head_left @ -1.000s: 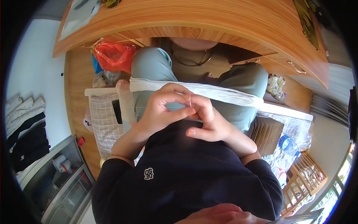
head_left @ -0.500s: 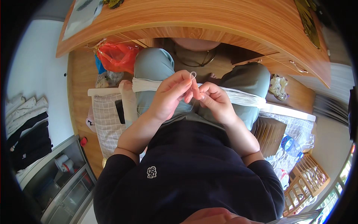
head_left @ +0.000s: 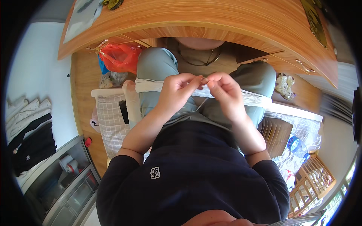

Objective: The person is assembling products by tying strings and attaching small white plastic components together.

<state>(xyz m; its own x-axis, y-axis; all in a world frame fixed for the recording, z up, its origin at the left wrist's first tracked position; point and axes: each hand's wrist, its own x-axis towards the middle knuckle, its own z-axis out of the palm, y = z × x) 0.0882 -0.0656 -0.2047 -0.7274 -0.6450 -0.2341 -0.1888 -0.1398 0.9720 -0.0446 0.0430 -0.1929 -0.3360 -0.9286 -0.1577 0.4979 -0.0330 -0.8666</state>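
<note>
A thick hank of white cord point(head_left: 148, 85) is stretched across both my knees. Above its middle, my left hand point(head_left: 175, 92) and my right hand point(head_left: 227, 93) meet at the fingertips. Both hands are closed in a pinch on a thin white cord point(head_left: 201, 105), whose loose length trails down over my lap. The fingers mostly cover the pinched part, so its shape there cannot be made out.
Beyond my knees stands a wooden desk point(head_left: 211, 17) with drawers. A red plastic bag point(head_left: 121, 57) hangs at its left. On the seat, a dark phone point(head_left: 123, 112) lies left of me; a cardboard piece point(head_left: 277, 136) and a plastic bottle point(head_left: 297, 146) are to the right.
The small cord loop that stood up from my left fingers is no longer visible. My right hand has risen and come against the left fingertips.
</note>
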